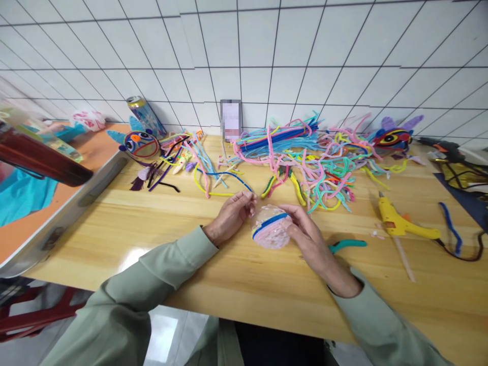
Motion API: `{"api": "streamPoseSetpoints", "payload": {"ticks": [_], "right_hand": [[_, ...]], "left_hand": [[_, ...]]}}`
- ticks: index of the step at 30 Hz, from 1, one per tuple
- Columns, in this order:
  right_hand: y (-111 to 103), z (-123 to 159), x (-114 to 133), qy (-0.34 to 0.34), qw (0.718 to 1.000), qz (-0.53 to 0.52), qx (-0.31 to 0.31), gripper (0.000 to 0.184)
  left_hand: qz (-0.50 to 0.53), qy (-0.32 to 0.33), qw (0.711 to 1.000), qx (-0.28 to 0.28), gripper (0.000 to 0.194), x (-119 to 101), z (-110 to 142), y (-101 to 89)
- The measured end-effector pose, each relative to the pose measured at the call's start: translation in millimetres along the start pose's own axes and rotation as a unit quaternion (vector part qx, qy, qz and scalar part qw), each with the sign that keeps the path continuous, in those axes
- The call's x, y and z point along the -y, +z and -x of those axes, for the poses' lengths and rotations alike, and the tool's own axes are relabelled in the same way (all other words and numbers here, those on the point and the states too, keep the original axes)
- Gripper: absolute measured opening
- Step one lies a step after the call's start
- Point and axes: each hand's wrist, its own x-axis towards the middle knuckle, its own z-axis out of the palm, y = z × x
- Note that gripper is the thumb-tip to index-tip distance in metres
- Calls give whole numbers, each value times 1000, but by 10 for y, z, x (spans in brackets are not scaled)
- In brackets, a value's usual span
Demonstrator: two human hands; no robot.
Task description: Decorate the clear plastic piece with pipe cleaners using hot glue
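My right hand (307,236) grips a small round see-through ball (272,239) from its right side, thumb in front. Pale pink bits show in the ball's lower half, and blue, yellow and pink pipe-cleaner strips run across its middle. At the ball's upper left, my left hand (237,211) is closed, thumb and fingertips pinched together; what they hold, if anything, cannot be made out. A blue pipe cleaner (234,179) ends close behind those fingertips, beside a yellow one (217,193). Teal-handled pliers (348,245) lie partly hidden behind my right wrist.
Yellow-green pliers (297,189) lie beyond the ball, before a pipe-cleaner heap (328,173). A yellow glue gun (400,221) with its cord lies right. Two decorated bird-like figures, left (143,145) and right (392,138), a can (145,114) and a phone (231,120) stand along the wall.
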Motion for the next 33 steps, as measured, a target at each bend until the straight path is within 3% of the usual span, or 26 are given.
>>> {"api": "streamPoseSetpoints", "payload": {"ticks": [16,28,33], "right_hand": [[-6,10,48,-6,1000,3,-5,48],[1,-4,33,-6,1000,-7,1,46],[2,3,31,-4,1000,-5,1,46]], "left_hand": [[12,-1,1000,-12,31,24,-14,-19],[6,-1,1000,-12,49,-13,3,18],[-15,7,999,-39,37,-8,-5,15]]}}
